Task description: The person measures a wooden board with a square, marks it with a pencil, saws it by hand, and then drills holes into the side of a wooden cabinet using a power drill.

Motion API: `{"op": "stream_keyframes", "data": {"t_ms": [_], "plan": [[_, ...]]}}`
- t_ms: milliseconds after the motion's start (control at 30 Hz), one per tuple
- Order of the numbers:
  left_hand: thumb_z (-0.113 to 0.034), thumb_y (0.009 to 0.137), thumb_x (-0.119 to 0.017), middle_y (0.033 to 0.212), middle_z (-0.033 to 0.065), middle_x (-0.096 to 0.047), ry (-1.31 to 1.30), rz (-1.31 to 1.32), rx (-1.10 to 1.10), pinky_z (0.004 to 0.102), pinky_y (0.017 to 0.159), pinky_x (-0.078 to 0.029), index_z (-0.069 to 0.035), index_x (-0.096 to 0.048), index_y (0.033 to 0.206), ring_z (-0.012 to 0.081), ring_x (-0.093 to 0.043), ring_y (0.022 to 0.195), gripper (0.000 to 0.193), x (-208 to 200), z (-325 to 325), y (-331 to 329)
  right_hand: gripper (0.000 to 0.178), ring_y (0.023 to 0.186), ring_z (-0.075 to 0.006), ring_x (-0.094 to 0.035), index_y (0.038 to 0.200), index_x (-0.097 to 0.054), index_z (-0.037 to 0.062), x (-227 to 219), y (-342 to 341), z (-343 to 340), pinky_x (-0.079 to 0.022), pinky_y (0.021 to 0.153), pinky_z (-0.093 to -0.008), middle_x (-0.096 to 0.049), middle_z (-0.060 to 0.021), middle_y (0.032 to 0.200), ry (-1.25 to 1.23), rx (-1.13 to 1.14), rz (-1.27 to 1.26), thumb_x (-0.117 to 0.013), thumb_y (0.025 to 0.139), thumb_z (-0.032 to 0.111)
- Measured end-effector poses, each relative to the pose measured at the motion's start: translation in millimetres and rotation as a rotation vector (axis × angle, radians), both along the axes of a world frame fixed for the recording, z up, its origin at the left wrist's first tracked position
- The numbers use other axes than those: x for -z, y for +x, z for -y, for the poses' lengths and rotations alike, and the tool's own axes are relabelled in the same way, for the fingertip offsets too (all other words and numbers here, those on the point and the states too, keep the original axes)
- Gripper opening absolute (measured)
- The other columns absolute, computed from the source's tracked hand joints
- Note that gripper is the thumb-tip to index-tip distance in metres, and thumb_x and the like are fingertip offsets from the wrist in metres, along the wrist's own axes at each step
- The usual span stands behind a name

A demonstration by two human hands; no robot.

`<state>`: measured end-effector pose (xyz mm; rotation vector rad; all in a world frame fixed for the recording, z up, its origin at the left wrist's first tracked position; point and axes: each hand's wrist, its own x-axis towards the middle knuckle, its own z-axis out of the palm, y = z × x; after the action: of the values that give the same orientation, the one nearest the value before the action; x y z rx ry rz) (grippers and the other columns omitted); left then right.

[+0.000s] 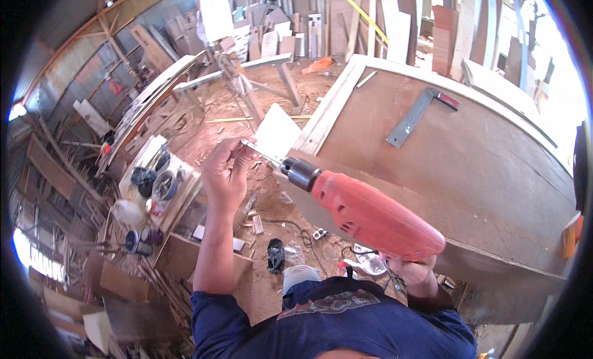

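Note:
A red power drill (377, 217) with a black chuck (301, 174) lies across the middle of the view, tilted, its nose toward the upper left. My right hand (412, 271) is closed around its handle, partly hidden under the drill's body. From the chuck juts a thin metal bit (267, 154). The fingertips of my left hand (223, 174) pinch the far end of that bit. Beside the drill stands a large brown wooden panel (488, 155) with pale framing strips (327, 118) along its edges; the drill is over its near left corner.
On the panel rest a try square (414, 115) and a small pale stick (366, 79). A bench (148, 180) at left carries bowls and bags. A wooden sawhorse (247, 75) stands beyond. Cables (302, 232), offcuts and bags litter the dirt floor. Boards lean along the back wall.

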<state>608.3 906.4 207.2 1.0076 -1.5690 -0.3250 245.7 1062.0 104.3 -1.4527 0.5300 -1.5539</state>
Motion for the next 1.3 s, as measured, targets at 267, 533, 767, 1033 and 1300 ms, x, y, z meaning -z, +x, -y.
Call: {"op": "stream_keyframes", "data": {"t_ms": [267, 533, 767, 1033, 1300], "plan": [[0.003, 0.085, -0.083, 0.096, 0.0097, -0.078, -0.295, 0.234, 0.441, 0.0309, 0.076, -0.059, -0.002, -0.077, 0.103, 0.0183, -0.076, 0.087, 0.020, -39, 146, -10, 0.078, 0.081, -0.0263, -0.071, 0.146, -0.050, -0.0072, -12, 52, 13, -0.057, 0.066, -0.0379, -0.071, -0.0224, 0.112, 0.084, 0.392, 0.189, -0.088, 0.088, 0.029], [-0.001, 0.083, -0.083, 0.091, 0.0096, -0.077, -0.406, 0.306, 0.796, 0.0332, 0.075, -0.057, -0.005, -0.079, 0.102, 0.0234, -0.074, 0.085, 0.020, -36, 241, -9, 0.084, 0.080, -0.0281, -0.071, 0.156, -0.038, -0.0041, -17, 117, 4, -0.058, 0.062, -0.0366, -0.068, -0.0292, 0.122, 0.044, 0.780, 0.035, -0.084, 0.091, 0.022], [-0.008, 0.084, -0.084, 0.087, 0.0067, -0.076, -0.454, 0.547, 0.925, 0.0362, 0.075, -0.056, -0.009, -0.079, 0.099, 0.0238, -0.073, 0.084, 0.016, -34, 272, -19, 0.090, 0.099, -0.0278, -0.075, 0.146, -0.049, -0.0061, -118, 130, 4, -0.064, 0.081, -0.0393, -0.071, -0.0206, 0.123, 0.204, 1.107, -0.273, -0.096, 0.074, 0.021], [-0.021, 0.086, -0.089, 0.084, 0.0023, -0.077, 0.266, 0.524, 0.963, 0.0313, 0.076, -0.053, -0.005, -0.082, 0.097, 0.0097, -0.065, 0.078, 0.020, 7, 300, -70, 0.071, 0.111, -0.0250, -0.071, 0.150, -0.053, 0.0054, -285, 121, 158, -0.057, 0.093, -0.0380, -0.073, -0.0115, 0.119, -0.250, 1.326, -1.424, -0.082, 0.085, 0.003], [-0.021, 0.086, -0.090, 0.086, 0.0019, -0.078, 0.362, 0.154, 0.942, 0.0271, 0.075, -0.050, -0.002, -0.081, 0.097, 0.0067, -0.063, 0.080, 0.024, 62, 319, -103, 0.066, 0.112, -0.0316, -0.068, 0.137, -0.060, 0.0080, -354, 148, 272, -0.056, 0.096, -0.0403, -0.068, -0.0170, 0.122, 0.233, 1.197, -1.867, -0.084, 0.075, 0.015]]}}
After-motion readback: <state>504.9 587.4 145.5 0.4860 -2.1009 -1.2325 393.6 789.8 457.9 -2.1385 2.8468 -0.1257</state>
